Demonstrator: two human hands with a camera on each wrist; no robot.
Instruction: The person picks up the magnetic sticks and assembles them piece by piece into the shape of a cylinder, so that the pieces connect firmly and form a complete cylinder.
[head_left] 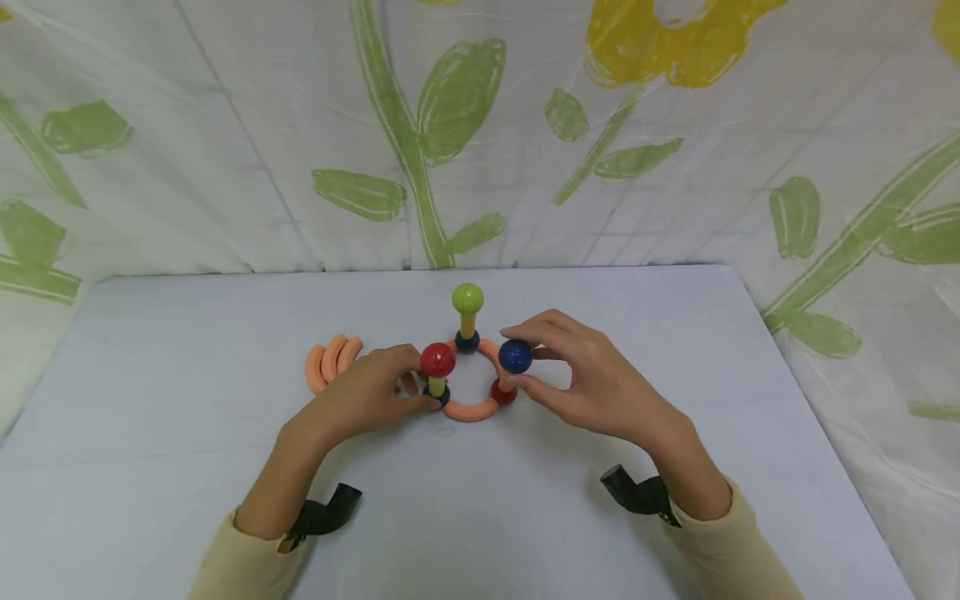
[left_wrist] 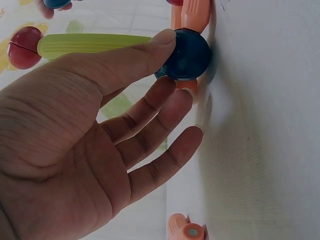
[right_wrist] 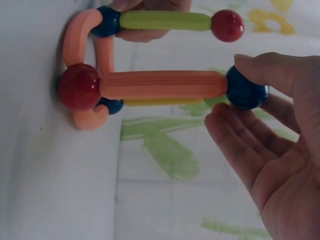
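A ring of orange curved pieces lies on the table, joined by balls, with three rods standing up from it. My left hand pinches the dark blue ball at the foot of a green rod, which carries a red ball. With thumb and fingers, my right hand holds a blue ball at the top of an orange rod. That rod rises from a red ball. At the back, a yellow rod bears a lime-green ball.
Loose orange curved pieces lie beside the left hand, partly behind it. The white table ends at a hanging curtain printed with leaves and flowers. Each wrist wears a black camera mount.
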